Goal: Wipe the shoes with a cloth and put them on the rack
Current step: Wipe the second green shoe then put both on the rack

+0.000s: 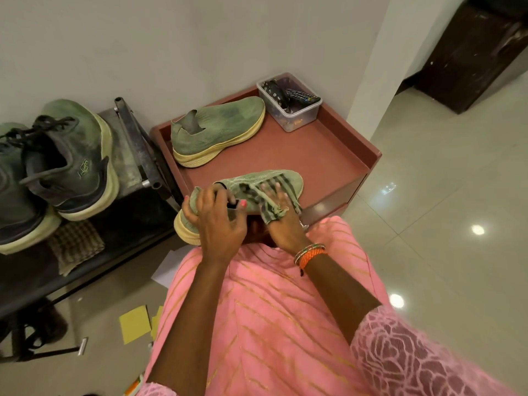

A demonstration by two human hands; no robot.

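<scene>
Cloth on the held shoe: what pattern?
Cloth: green with dark stripes, fringed edge; head view.

**Knit, Cloth and Gloss**

The shoe [257,181] I gripped was matt knit with a rough foam sole; my cloth [267,201] was woven, frayed at its edge. At nine o'clock the rack [137,144] was dull scuffed metal. At one o'clock sat a clear plastic box [288,102]. Floor tiles [443,181] shone glossy.
</scene>
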